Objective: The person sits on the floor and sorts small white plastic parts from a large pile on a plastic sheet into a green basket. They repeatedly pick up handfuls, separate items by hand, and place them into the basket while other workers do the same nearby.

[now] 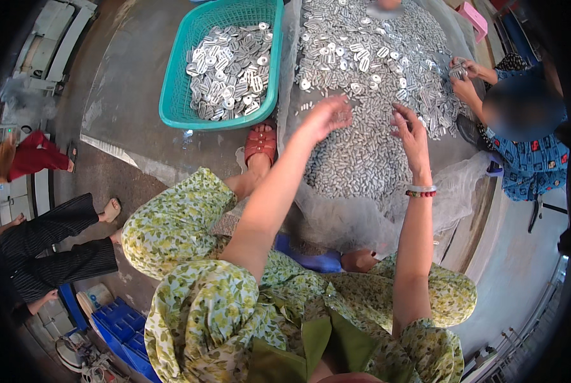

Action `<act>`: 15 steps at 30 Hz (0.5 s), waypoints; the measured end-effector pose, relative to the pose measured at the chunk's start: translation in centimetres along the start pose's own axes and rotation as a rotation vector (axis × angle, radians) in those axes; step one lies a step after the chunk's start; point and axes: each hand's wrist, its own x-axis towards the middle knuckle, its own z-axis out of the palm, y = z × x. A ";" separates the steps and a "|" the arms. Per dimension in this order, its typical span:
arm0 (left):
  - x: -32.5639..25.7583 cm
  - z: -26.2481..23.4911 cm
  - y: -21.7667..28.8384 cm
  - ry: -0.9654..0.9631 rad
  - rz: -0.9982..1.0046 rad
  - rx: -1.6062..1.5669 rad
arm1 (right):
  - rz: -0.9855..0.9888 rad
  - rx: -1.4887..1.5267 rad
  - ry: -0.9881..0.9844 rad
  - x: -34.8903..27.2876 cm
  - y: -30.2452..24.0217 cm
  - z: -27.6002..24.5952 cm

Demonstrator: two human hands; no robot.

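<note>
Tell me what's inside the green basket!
The green basket holds a heap of flat silvery pieces, some slotted, some round with a hole. The top ones cover whatever lies deeper, so that can't be seen.

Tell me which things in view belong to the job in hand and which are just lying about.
Likely part of the job:
small grey metal pellets by the right hand
slotted metal pieces
teal plastic basket
translucent mesh sheet

Seemingly just lying about:
blue plastic crates
pink plastic item

Grey slab (132,83), 1 basket (168,96), 1 mesh sheet (356,222)
The teal basket stands left of the pale mesh sheet, which lies spread beneath many small grey metal pieces (352,167).
</note>
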 end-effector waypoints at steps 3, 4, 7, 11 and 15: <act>5.0 -3.8 -4.2 0.406 0.118 0.538 | -0.036 -0.134 0.051 0.8 0.6 0.0; 7.0 -5.6 -4.6 0.515 0.259 0.807 | -0.037 -0.181 0.074 1.2 1.4 -0.1; 9.5 -9.3 -2.5 0.709 0.587 1.317 | 0.084 -0.299 0.182 2.3 4.1 -1.1; 9.0 -9.7 1.1 0.553 0.623 1.666 | 0.184 -0.434 0.287 3.0 8.6 -3.5; 9.8 -11.3 2.9 0.456 0.550 1.664 | 0.272 -0.528 0.265 3.6 12.2 -4.7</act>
